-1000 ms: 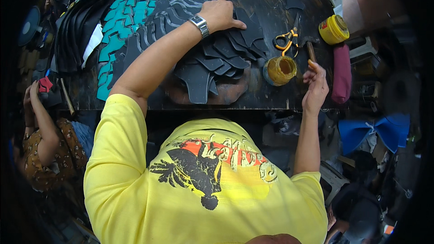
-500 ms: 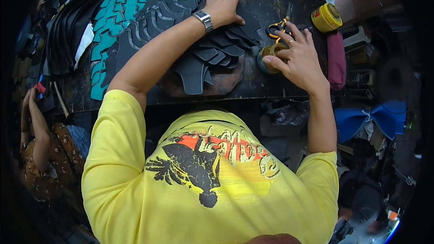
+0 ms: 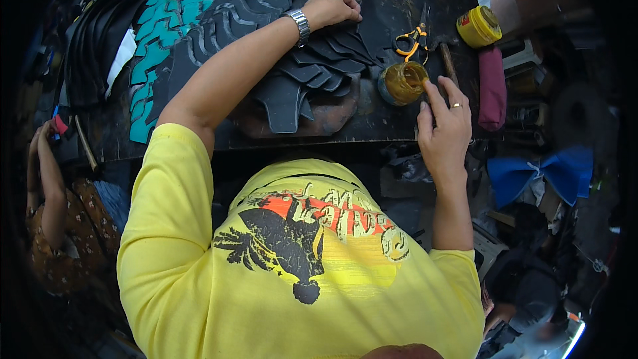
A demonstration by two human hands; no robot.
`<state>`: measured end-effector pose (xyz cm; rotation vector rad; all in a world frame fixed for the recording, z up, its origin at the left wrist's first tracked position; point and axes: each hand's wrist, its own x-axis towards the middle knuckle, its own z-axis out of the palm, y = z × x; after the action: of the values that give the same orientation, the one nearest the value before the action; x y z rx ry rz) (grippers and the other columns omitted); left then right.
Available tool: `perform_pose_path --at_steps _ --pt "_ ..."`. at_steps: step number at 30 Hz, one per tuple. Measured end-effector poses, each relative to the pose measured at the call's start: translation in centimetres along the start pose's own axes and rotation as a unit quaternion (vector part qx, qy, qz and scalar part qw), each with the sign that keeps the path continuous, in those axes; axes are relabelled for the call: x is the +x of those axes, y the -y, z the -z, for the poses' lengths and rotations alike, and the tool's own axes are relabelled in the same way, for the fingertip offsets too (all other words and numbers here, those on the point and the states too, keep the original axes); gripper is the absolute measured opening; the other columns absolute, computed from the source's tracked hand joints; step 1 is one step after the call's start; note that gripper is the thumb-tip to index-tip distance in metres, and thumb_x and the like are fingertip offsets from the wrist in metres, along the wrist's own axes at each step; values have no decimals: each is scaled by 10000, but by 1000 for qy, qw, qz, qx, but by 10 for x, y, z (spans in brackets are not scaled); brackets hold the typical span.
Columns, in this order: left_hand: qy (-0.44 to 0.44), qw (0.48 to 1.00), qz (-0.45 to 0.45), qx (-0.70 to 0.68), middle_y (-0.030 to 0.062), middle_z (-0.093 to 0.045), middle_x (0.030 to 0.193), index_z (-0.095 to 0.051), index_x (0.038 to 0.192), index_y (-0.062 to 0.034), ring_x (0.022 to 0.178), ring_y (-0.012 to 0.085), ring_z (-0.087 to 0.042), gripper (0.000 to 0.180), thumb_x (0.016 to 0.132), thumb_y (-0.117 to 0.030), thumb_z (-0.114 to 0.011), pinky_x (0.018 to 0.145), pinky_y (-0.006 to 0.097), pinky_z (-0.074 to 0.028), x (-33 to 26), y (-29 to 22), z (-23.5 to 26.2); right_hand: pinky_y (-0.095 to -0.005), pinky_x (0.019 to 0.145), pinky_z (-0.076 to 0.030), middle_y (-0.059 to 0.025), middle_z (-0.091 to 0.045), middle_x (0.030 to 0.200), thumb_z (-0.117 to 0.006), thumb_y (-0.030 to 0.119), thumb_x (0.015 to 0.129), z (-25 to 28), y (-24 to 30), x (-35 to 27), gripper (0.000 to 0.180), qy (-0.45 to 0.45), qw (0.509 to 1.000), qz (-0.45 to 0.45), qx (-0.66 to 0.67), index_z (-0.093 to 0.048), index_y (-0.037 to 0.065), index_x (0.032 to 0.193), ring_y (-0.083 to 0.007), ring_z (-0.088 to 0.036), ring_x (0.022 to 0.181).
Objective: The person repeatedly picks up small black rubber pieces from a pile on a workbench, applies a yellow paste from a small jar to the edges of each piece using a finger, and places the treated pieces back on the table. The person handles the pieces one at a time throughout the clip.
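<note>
My left hand (image 3: pixel 332 8), with a metal watch on its wrist, is over the far middle of the dark table. Its fingers are curled together above flat black cut pieces (image 3: pixel 372 23); whatever is in the pinch is hidden. Near the table's right front, my right hand (image 3: pixel 445 123) has its fingers partly stretched and apart. The index fingertip is at the rim of an open glass jar (image 3: pixel 399 85), smeared inside with amber, glue-like stuff. Black curved pieces (image 3: pixel 312 70) lie fanned in an overlapping pile between the hands, with one wider piece (image 3: pixel 282 102) at the near edge.
Orange-handled scissors (image 3: pixel 413 43) and a wooden stick (image 3: pixel 448 63) lie behind the jar. A yellow tub (image 3: pixel 478 26) and a maroon block (image 3: pixel 492 90) stand right. Rows of teal pieces (image 3: pixel 154 60) cover the left. A person's arms (image 3: pixel 50 159) show far left.
My right hand has drawn back from over the jar toward me, uncovering its mouth and the stick. My left hand's spread fingers have curled together.
</note>
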<state>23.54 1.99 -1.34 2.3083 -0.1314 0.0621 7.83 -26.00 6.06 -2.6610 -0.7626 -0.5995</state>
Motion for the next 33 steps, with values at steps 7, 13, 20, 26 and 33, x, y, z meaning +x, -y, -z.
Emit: perform_pose_path --at_steps 7,13,20,26,33 --pt "-115 961 -87 -235 38 -693 798 -722 917 -51 717 94 -622 225 805 -244 -753 677 253 -505 2 -18 14 -420 923 -460 -163 -580 1176 -610 -53 769 7 2 -9 315 -11 1000 0 28 -691 51 1055 -327 -580 1047" --pt "-74 890 -167 -417 -5 -654 829 -678 980 -33 721 50 -576 187 861 -175 -705 658 208 -485 -68 -72 41 -251 853 -438 -66 -561 1062 -551 -129 840 28 7 2 335 -201 936 -57 284 -655 12 1125 -145 -549 935" --pt "140 895 -20 -423 -33 -618 904 -621 1015 -8 841 17 -561 130 912 -82 -650 773 186 -469 -156 -100 15 -238 870 -469 -95 -629 1033 -625 -75 874 4 30 17 665 -65 774 -151 612 -335 34 1463 -104 -595 932" --pt "181 849 52 -494 25 -672 1033 -605 1233 6 898 49 -616 370 884 -71 -697 814 206 -515 -182 -93 7 -224 789 -482 -64 -639 968 -620 -77 872 -10 37 9 570 -22 772 -162 614 -436 22 1403 -86 -588 892" --pt "204 804 79 -554 56 -679 1087 -596 1265 40 939 79 -623 416 869 -47 -690 857 214 -511 -187 -90 4 -243 835 -468 -67 -563 1099 -508 -179 840 -8 29 12 349 -35 864 -46 500 -708 23 1041 -126 -570 989"
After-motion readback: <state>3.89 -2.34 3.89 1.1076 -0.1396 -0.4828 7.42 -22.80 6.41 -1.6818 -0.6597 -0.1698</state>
